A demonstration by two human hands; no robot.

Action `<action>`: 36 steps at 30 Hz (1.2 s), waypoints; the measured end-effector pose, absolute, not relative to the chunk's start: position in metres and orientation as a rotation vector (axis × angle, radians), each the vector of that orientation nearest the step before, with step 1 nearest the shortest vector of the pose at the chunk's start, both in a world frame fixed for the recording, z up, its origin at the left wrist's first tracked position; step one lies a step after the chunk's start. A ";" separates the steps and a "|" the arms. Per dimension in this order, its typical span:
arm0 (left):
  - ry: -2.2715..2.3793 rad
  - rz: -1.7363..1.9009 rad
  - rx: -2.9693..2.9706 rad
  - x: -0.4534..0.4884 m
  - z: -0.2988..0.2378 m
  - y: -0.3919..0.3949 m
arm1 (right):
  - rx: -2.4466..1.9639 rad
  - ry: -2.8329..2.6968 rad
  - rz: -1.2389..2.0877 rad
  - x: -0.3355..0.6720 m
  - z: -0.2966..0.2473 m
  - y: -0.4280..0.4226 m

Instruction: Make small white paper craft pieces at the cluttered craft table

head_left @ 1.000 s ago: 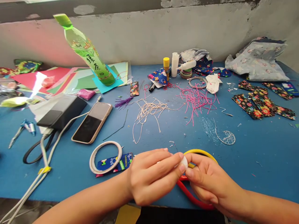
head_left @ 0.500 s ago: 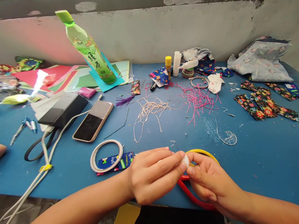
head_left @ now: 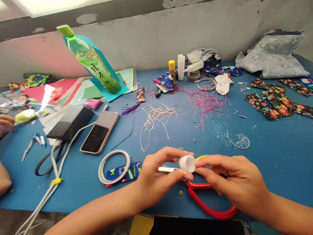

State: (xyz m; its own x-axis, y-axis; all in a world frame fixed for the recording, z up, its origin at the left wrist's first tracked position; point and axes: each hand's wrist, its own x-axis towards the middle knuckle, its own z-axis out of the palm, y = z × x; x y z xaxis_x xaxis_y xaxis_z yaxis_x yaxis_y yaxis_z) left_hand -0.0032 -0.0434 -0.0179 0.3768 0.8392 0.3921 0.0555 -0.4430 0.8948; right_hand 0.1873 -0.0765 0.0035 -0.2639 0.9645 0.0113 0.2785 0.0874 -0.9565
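Note:
In the head view my left hand grips a small white cup-shaped piece, much like a cap, between thumb and fingers. Its hollow end faces right. A narrow white strip shows inside the same hand, partly covered by it. My right hand pinches at the right rim of the white piece with thumb and forefinger. Below the hands lie scissors with red handles; a yellow part is partly behind my right hand. Left of my left hand, a white tape ring rests on a blue patterned cloth strip.
A phone, a black box with cables and a green tea bottle stand at left. Beige cords and pink cords lie ahead. Floral cloth pieces are at right. Another person's hand shows at the left edge.
My left hand has turned and opened its grasp, so the white piece's hollow end now shows. My right hand moved slightly right. Another person's hand has come into view at left.

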 end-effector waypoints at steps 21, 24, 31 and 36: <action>0.622 1.246 2.144 -0.002 -0.034 -0.042 | -1.232 -1.752 1.184 0.185 -0.004 -0.074; 0.629 1.278 2.277 -0.004 -0.031 -0.041 | -1.261 -1.490 1.507 0.180 -0.005 -0.075; 0.579 1.312 2.539 -0.008 -0.025 -0.039 | -1.185 -0.953 1.949 0.172 -0.003 -0.078; 0.554 1.300 2.608 -0.009 -0.026 -0.038 | -1.125 -0.771 2.054 0.172 -0.005 -0.076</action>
State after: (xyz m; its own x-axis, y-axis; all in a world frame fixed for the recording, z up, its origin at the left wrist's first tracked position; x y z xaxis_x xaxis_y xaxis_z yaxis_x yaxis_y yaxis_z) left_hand -0.0091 -0.0375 -0.0261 0.5494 0.4023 0.7324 0.2496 -0.9155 0.3156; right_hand 0.1724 -0.0763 -0.0045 -0.4095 0.7752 -0.4811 -0.2672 -0.6061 -0.7492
